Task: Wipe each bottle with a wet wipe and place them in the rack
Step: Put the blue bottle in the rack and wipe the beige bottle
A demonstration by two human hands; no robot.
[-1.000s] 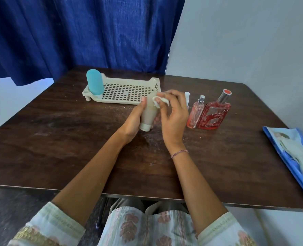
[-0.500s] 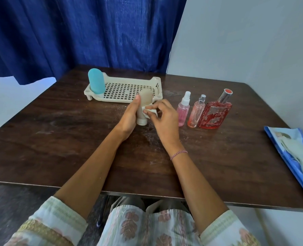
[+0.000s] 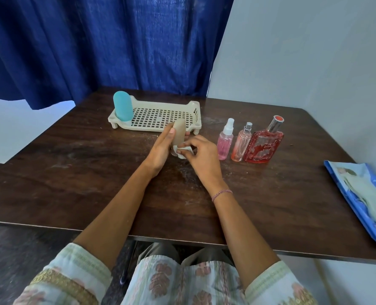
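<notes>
Since the earlier frame, the right hand [image 3: 202,155] has dropped the wet wipe [image 3: 182,150] to the beige bottle's [image 3: 179,134] base, pinching it. Left hand [image 3: 163,148] grips the bottle upright, just in front of the rack [image 3: 193,111].

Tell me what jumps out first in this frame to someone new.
Mid-table, the left hand holds a beige bottle upright while the right hand presses a white wipe to its base. Behind them, a cream rack holds one blue bottle at its left end. Three pink and red bottles line up to the right.
</notes>
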